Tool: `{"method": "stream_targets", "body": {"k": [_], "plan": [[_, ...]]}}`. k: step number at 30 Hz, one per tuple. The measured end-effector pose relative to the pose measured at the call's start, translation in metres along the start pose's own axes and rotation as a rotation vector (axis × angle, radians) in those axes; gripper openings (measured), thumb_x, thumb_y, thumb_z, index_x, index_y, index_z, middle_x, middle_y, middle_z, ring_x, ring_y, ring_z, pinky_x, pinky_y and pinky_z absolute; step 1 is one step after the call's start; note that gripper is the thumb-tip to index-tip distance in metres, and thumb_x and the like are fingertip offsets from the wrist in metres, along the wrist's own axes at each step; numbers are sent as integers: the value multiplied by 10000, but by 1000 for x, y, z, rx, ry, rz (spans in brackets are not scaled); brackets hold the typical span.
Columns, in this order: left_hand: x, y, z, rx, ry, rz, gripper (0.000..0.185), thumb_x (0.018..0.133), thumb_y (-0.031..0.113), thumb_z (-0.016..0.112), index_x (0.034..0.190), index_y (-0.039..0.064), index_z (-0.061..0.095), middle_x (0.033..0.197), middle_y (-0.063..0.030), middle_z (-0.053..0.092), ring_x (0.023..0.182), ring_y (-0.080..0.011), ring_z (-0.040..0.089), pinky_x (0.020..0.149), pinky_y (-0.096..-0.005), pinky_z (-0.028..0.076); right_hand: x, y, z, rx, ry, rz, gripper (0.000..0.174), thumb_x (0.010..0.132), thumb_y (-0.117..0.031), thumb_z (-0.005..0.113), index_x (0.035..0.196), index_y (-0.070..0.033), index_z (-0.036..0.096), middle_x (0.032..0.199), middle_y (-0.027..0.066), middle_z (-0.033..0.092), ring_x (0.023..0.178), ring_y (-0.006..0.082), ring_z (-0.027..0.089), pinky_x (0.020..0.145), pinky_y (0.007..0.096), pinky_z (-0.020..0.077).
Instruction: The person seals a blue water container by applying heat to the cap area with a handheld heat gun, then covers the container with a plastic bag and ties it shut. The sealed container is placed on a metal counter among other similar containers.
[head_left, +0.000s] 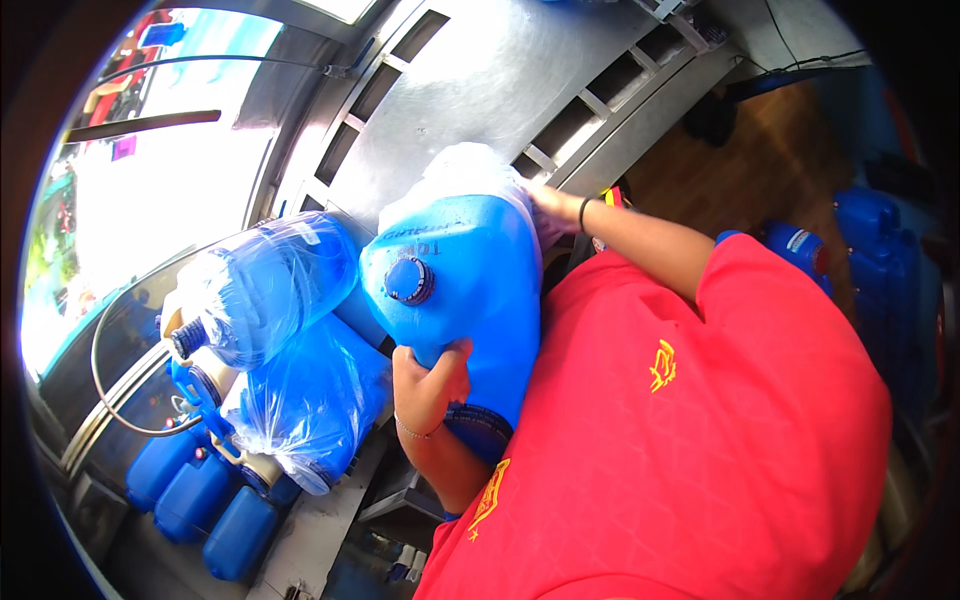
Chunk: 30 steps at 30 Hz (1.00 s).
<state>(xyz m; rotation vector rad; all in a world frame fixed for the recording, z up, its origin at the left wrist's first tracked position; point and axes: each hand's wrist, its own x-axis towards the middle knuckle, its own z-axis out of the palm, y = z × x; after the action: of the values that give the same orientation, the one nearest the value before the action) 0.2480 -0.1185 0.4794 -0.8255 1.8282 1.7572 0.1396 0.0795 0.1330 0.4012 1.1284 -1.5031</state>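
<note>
A large blue plastic water jug (480, 300) lies tilted in front of me, its dark ribbed cap (409, 280) facing me. Clear plastic bag film (465, 172) covers its far end. My left hand (431, 382) is closed around the jug's handle, below the cap. At the jug's far right side, my right hand (551, 210) grips the edge of the bag; its fingertips are partly hidden. To the left, a transparent blue bottle (292, 262) in clear plastic rests above another bagged blue jug (315, 390).
A metal worktop (495, 82) with slotted edges extends beyond the jug. Small blue jerrycans (240, 532) stand at the lower left, near a curved hose (96, 360). More blue containers (885, 285) are at the right, by a wood-look floor (675, 180). A bright opening lies at the left.
</note>
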Motion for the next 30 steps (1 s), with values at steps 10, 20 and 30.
{"method": "stream_targets", "body": {"k": [10, 20, 30], "plan": [[40, 33, 20, 233, -88, -12, 219, 868, 169, 687, 771, -1, 590, 559, -41, 559, 445, -125, 538, 426, -277, 405, -151, -166, 49, -489, 29, -1190, 323, 933, -126, 544, 1240, -52, 607, 1209, 96, 641, 1112, 191, 600, 995, 334, 442], [-29, -191, -80, -235, 970, 271, 239, 1017, 247, 516, 1040, 19, 581, 851, -77, 651, 712, -126, 592, 696, -271, 493, -216, -158, 244, -2240, -609, -958, 240, 718, -205, 700, 877, -30, 659, 771, 134, 649, 784, 296, 669, 727, 424, 513], [124, -379, 108, -1012, 1062, 56, 578, 989, 583, 438, 1001, 19, 563, 774, -101, 637, 715, -241, 627, 665, -386, 505, -176, -158, 306, -2526, -880, 232, 544, 758, -486, 793, 728, 42, 666, 559, 139, 561, 522, 218, 607, 516, 376, 455]]}}
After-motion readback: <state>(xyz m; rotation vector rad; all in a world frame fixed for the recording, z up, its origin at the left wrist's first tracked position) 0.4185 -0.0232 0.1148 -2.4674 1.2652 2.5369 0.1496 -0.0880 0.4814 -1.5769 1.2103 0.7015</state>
